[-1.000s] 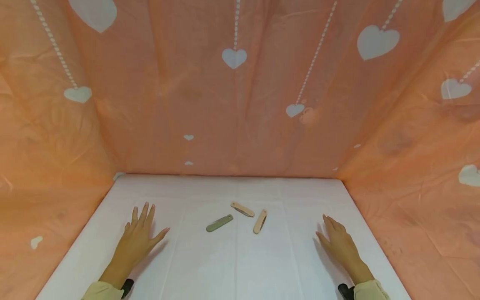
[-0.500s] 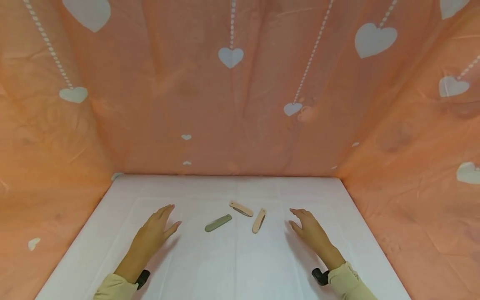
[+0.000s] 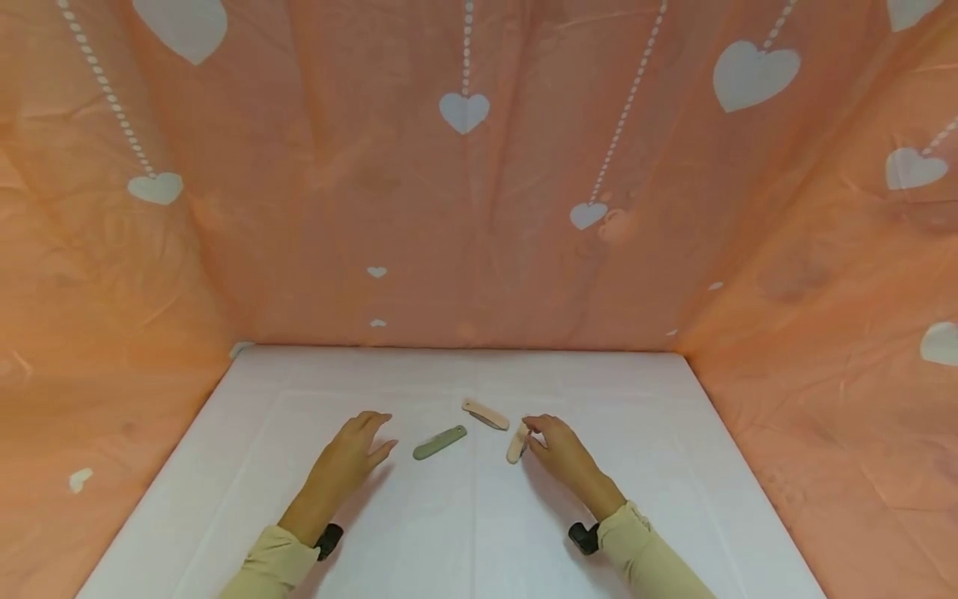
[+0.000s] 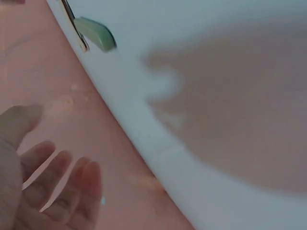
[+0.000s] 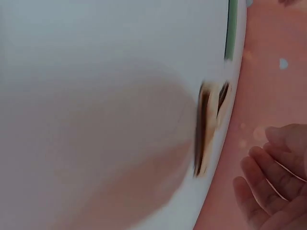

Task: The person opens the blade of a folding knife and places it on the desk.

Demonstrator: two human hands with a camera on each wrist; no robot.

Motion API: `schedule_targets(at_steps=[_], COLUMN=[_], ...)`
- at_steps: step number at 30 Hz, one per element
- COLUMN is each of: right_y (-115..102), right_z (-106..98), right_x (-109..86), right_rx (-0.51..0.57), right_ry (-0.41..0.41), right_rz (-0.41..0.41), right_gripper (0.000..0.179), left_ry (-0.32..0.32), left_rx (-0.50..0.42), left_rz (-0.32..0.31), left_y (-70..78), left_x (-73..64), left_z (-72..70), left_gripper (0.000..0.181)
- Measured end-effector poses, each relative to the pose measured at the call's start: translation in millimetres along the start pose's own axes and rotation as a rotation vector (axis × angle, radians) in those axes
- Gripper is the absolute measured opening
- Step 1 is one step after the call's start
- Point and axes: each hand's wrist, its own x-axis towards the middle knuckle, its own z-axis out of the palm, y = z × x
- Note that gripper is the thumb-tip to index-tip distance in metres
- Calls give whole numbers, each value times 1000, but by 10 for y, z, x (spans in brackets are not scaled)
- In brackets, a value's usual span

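Three small folded knives lie on the white table [image 3: 419, 532]. One is green [image 3: 440, 443], and two are beige, one farther back [image 3: 488, 415] and one at the right [image 3: 514, 452]. My right hand [image 3: 565, 457] is over the right beige knife, its fingertips overlapping the knife's far end in the head view. In the right wrist view that hand's fingers [image 5: 268, 184] are loosely bent with nothing between them. My left hand [image 3: 344, 457] hovers left of the green knife, thumb and fingers apart. The left wrist view shows its fingers [image 4: 60, 184] relaxed and holding nothing.
An orange cloth with white hearts [image 3: 464, 112] rises behind the table and along both sides. Each wrist carries a black strapped device, one on the left [image 3: 329, 541] and one on the right [image 3: 584, 538]. Hand shadows fall on the tabletop.
Both hands have come inward from the table's sides. The right has reached the right beige knife, while the left has drawn closer to the green one. The knives keep their places.
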Motion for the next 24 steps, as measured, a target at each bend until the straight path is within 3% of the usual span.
schedule_targets(at_steps=[3, 6, 14, 24], right_y=[-106, -201, -370, -425], right_z=[103, 207, 467, 686], right_x=[41, 89, 281, 426], right_rx=[35, 29, -19, -47], right_ry=[-28, -51, -150, -213], right_rz=[-17, -47, -131, -95], right_gripper=[27, 25, 28, 39], left_ry=[-94, -147, -141, -232], left_rx=[-34, -72, -63, -55], left_rz=[-37, -53, 21, -70], left_y=[54, 106, 197, 288], left_x=[-2, -2, 47, 151], left_z=[74, 155, 399, 540], left_gripper=[39, 38, 34, 24])
